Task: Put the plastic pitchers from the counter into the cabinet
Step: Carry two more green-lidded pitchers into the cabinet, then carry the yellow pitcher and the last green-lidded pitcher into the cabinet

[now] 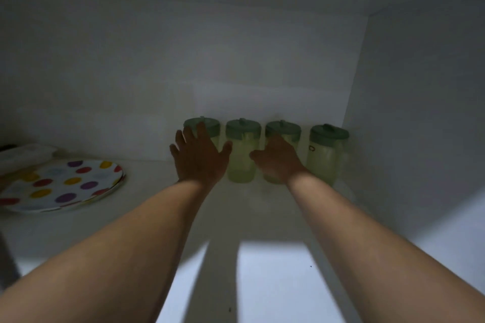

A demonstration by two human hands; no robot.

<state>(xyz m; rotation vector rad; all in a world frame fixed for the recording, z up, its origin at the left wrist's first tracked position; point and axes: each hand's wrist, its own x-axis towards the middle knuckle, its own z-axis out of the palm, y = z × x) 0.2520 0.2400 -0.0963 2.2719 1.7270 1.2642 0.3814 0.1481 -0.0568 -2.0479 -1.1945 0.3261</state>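
Note:
Several pale translucent plastic pitchers with green lids stand in a row against the cabinet's back wall. My left hand [200,156] is spread flat, fingers apart, in front of the leftmost pitcher [210,126] and hides most of it. The second pitcher [241,155] stands uncovered between my hands. My right hand [278,162] lies against the front of the third pitcher [284,130], thumb stretched left, not wrapped around it. The rightmost pitcher [325,155] stands free near the right wall.
A polka-dot plate [63,185] lies on the white shelf [275,283] at the left, with pale dishes behind it. The cabinet's right side wall [420,113] stands close to the last pitcher. The interior is dim.

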